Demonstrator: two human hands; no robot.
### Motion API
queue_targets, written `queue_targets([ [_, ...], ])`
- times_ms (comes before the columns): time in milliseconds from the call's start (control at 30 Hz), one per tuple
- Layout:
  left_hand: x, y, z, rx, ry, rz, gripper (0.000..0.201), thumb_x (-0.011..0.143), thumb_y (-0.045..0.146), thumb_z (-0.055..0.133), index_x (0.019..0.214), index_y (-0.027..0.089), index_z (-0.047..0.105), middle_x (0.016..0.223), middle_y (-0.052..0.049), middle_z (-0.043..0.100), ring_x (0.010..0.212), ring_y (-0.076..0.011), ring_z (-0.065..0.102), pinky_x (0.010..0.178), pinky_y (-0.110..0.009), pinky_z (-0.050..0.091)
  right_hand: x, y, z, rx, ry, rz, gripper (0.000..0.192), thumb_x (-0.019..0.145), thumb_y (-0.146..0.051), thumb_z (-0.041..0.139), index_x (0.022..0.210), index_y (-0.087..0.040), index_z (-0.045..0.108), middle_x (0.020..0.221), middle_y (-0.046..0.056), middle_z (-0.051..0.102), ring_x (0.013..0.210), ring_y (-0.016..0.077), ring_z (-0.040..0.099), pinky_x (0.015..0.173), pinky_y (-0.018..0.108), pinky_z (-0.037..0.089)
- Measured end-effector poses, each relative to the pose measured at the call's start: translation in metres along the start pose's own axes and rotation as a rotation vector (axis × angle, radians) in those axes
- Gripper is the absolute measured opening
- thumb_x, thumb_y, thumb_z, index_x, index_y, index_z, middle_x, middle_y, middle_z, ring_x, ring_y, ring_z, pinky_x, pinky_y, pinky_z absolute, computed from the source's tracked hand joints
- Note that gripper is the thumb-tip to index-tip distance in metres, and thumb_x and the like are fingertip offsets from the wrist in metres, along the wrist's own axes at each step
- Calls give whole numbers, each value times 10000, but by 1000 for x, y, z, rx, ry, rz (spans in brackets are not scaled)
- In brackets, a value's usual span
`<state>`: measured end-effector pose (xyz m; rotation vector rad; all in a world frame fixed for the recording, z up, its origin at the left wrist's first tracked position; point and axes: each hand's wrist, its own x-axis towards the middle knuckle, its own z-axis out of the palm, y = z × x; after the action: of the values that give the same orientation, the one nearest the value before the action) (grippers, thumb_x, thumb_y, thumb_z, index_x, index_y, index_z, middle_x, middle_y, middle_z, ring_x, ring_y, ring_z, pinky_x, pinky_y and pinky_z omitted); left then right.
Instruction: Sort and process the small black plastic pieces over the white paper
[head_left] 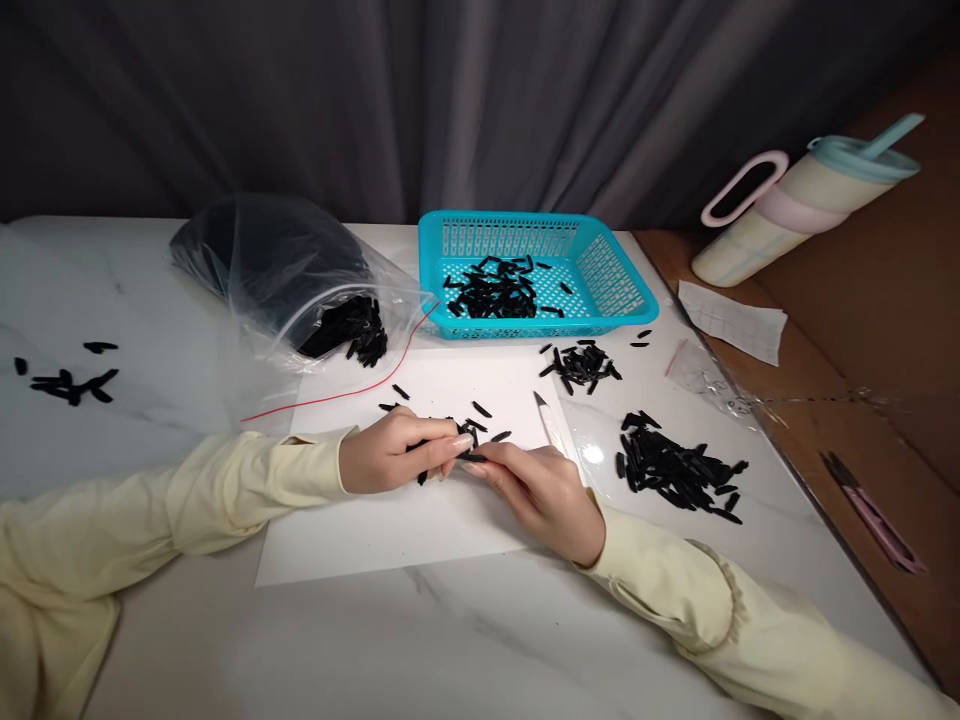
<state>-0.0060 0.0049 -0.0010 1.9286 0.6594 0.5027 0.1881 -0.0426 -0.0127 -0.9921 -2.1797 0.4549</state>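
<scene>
Pinching one small black piece [471,457] between both hands over the white paper [390,530], the left hand [394,450] and right hand [536,490] could drop it among loose pieces if fingers slip.

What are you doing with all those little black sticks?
A person sits at a white table with both hands over a sheet of white paper. The left hand and right hand meet and pinch a small black piece between their fingertips. A white knife lies beside the right hand. More black pieces lie in a blue basket, spill from a clear bag, and sit in a pile to the right.
</scene>
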Motion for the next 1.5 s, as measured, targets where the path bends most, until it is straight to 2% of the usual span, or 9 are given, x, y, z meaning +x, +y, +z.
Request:
queue_targets([
  [267, 1, 1, 0, 6, 12, -1, 391, 915, 335, 366, 603, 148, 512, 476, 46, 474, 393, -41, 382, 436, -163, 340, -1, 1, 2, -60, 39, -42, 273, 966, -293, 355, 874, -141, 563, 553, -6, 617, 417, 90, 518, 460, 204, 362],
  [433, 1, 0, 2, -10, 25, 7, 396, 915, 342, 366, 592, 151, 493, 473, 44, 462, 376, -39, 369, 388, -166, 307, -2, 2, 3, -68, 20, -27, 298, 970, -315, 334, 883, -148, 565, 566, -1, 630, 428, 94, 528, 463, 206, 367],
  [833, 0, -3, 3, -22, 27, -1, 434, 906, 421, 356, 593, 152, 490, 470, 38, 461, 381, -46, 377, 370, -165, 293, -2, 3, 5, -63, 32, -36, 283, 962, -293, 358, 938, -141, 596, 611, 10, 670, 437, 99, 562, 457, 212, 384],
  [1500, 2, 1, 2, -10, 36, -11, 435, 913, 392, 354, 563, 156, 456, 444, 55, 415, 369, -40, 340, 384, -180, 285, -1, 1, 3, -79, 14, -48, 352, 974, -306, 322, 934, -110, 612, 571, 14, 651, 421, 96, 540, 450, 214, 370],
])
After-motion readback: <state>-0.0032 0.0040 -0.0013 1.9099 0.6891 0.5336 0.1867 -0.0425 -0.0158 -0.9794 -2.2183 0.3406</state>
